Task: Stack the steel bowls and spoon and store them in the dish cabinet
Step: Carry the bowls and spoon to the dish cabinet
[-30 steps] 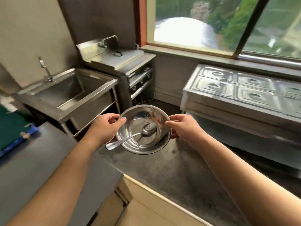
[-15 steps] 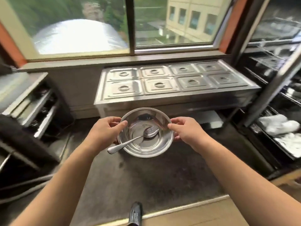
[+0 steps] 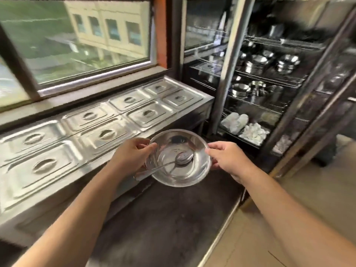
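The steel bowl (image 3: 178, 158) is held in mid-air by its rim, the left hand (image 3: 131, 157) pinching the left edge, thumb over the lip, and the right hand (image 3: 227, 160) gripping the right edge the same way. Whether more bowls are nested beneath cannot be told. The spoon (image 3: 169, 163) is seen lying inside, its head near the bowl's centre, its handle sticking out past the lower-left rim under the left hand. A small stamped mark is seen on the bowl's inner wall, too blurred to be read. Just beyond, the steel counter (image 3: 19, 189) is lined with lidded pans (image 3: 104, 134) below the window (image 3: 77, 35). Farther right, the dish cabinet (image 3: 269, 78) is seen with wire shelves of steel bowls, smeared by motion, and white bundles (image 3: 244, 126) on its lower shelf.
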A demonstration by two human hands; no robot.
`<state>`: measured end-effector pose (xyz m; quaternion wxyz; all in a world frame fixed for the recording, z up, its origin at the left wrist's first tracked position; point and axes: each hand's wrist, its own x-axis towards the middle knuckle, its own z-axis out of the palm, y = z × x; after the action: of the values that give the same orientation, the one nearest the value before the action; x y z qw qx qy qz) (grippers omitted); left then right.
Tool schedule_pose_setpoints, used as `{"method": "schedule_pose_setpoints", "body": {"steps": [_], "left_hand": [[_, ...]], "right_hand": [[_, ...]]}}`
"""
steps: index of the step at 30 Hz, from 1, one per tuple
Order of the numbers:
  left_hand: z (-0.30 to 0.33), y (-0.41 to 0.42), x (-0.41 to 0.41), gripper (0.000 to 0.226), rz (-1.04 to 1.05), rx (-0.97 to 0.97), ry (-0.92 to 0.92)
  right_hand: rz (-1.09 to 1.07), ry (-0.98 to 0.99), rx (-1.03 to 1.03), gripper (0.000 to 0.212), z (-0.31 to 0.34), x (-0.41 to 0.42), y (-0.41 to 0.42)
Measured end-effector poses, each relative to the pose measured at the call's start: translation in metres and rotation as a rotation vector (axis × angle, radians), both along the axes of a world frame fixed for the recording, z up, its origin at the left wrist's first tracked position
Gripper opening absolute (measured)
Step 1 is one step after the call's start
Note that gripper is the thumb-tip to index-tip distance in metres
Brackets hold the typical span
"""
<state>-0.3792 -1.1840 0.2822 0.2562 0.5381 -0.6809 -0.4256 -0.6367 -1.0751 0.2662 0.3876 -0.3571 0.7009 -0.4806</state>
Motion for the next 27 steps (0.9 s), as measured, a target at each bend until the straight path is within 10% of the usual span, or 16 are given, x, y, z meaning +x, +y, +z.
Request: {"method": "schedule_pose_setpoints", "body": {"steps": [27], "left_hand": [[0.01,-0.291,-0.407,0.014,-0.479,-0.01,0.04]], "right_hand": [[-0.355,-0.034,-0.096,0.042,0.002,-0.338,-0.194]]}}
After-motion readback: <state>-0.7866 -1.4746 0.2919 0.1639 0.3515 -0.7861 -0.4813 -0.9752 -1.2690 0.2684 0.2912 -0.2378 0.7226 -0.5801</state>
